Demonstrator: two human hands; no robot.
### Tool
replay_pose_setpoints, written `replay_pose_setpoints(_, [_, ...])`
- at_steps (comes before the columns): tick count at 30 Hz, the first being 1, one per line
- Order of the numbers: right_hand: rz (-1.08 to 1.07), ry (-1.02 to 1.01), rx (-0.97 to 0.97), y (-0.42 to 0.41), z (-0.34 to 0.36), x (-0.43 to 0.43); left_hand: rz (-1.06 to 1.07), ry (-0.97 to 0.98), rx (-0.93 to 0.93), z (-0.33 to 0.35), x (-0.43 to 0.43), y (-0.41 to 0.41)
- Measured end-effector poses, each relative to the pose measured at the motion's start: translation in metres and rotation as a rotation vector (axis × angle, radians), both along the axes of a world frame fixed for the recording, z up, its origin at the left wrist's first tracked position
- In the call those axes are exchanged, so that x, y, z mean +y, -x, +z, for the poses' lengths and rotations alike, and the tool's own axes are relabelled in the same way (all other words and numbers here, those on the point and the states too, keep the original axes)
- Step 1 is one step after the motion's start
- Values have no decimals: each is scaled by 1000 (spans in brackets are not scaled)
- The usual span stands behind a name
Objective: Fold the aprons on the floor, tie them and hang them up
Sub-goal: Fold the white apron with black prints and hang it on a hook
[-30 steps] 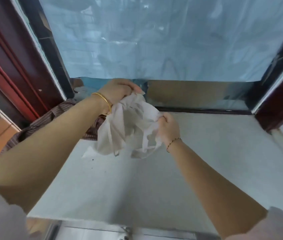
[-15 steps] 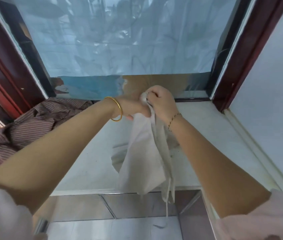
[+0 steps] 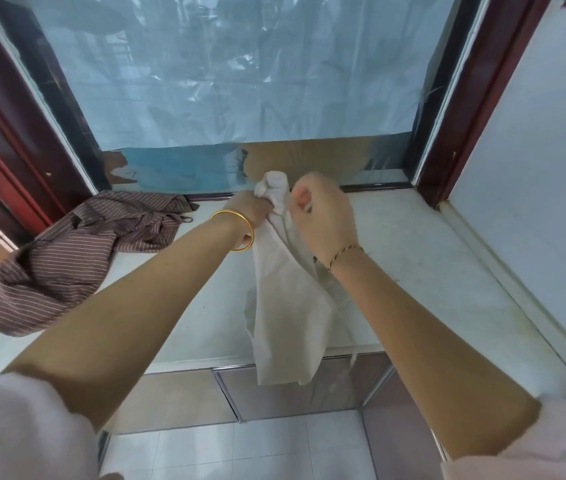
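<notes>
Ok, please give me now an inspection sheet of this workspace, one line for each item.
Surface: pale window ledge, bare on its right part, some dirt marks.
Job's things: white apron held up by its bunched top, the rest hanging past the ledge edge; brown striped apron crumpled on the ledge's left end.
Clutter: nothing seen.
Grippers: left hand closed on the white apron's top; right hand closed beside it, what its fingers hold is not clear.
Cables: nothing seen.
Surroundings: window covered with plastic film, dark red frame, tiled floor below.
</notes>
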State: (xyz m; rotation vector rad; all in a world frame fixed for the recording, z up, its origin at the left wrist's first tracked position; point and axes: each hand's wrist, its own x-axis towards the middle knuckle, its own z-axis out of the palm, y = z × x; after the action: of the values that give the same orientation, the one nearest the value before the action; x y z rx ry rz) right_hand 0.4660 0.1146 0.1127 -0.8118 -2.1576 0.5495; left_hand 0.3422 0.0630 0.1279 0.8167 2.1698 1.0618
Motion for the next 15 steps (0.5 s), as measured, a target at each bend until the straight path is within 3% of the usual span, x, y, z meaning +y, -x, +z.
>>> replay_pose_setpoints(3, [96, 319, -291, -8, -33, -2, 29, -113, -57, -4, -2, 4])
replay_pose_setpoints(6, [280, 787, -274, -19, -54, -7, 30, -189, -113, -6, -3, 4])
replay_pose_setpoints(7, [332, 850, -283, -21, -56, -9, 33, -202, -113, -7, -3, 3])
replay_pose_setpoints(11, [390, 845, -452, -22, -54, -14, 87, -298, -222, -10, 2, 4])
replay_pose_setpoints(13, [306, 876, -407, -22, -55, -6, 96, -321, -271, -9, 4, 7])
replay_pose_setpoints(15, [122, 863, -330, -25, -51, 8, 58, -239, -140, -8, 4, 12])
